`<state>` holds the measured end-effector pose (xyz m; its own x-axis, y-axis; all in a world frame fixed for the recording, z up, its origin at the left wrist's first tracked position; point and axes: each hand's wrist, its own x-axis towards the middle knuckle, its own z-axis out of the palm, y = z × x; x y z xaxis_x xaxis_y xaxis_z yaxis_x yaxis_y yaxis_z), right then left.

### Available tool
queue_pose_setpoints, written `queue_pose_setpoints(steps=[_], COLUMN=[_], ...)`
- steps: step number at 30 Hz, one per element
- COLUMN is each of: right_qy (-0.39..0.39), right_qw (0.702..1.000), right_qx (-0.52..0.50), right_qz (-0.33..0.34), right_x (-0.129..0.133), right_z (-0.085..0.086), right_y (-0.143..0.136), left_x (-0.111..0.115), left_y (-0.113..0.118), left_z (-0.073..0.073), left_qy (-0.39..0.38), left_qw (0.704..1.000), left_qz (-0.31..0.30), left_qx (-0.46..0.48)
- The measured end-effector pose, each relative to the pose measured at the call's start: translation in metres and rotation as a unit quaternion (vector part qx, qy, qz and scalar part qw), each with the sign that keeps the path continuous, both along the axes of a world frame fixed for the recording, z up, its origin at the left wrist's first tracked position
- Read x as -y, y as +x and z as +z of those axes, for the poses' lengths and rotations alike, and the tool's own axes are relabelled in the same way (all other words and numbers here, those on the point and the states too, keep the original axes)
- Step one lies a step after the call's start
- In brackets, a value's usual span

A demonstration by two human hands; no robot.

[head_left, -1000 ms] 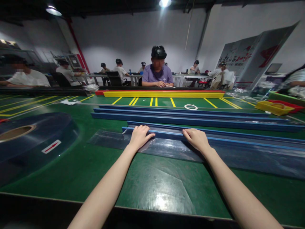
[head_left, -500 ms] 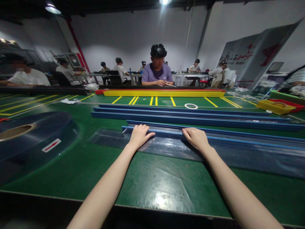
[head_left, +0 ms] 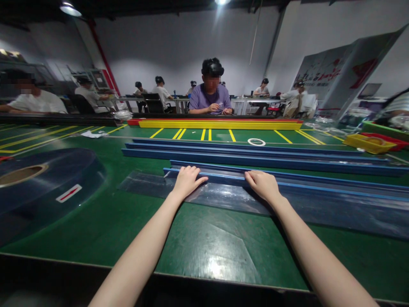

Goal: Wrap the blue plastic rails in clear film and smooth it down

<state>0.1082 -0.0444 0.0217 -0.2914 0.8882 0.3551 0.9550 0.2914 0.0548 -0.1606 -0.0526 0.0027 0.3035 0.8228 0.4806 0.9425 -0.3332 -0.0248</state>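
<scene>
My left hand (head_left: 188, 182) is closed over the near blue rail (head_left: 223, 178) close to its left end, with the thumb along the front. Farther right, my right hand (head_left: 262, 184) grips the same rail, its fingers curled over the edge. A clear plastic strip (head_left: 236, 200) runs along the front of the rail, and its left end sticks out past the rail on the table. The fingertips behind the rail are hidden.
More blue rails (head_left: 255, 161) lie behind. A big roll of clear film (head_left: 86, 179) sits at left. Beyond are a white ring (head_left: 256, 142), yellow rails (head_left: 220, 125) and a yellow tray (head_left: 369, 144). A person in purple (head_left: 209, 100) sits opposite.
Both my hands keep their places on the rail. The hands of the person opposite have moved apart.
</scene>
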Motion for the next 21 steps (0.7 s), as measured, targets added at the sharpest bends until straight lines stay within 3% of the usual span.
queue_pose_setpoints(steps=[11, 21], right_qy=[0.080, 0.063], right_qw=[0.996, 0.992], right_qx=[-0.030, -0.037], right_qz=[-0.007, -0.102], right_x=[0.004, -0.007], right_z=[-0.002, -0.004], right_y=[-0.019, -0.028], left_x=[0.000, 0.000], left_y=[0.000, -0.001], left_z=[0.000, 0.000], left_qy=[0.010, 0.012], left_qw=[1.000, 1.000], left_qz=[-0.001, -0.001], left_qx=[-0.015, -0.017])
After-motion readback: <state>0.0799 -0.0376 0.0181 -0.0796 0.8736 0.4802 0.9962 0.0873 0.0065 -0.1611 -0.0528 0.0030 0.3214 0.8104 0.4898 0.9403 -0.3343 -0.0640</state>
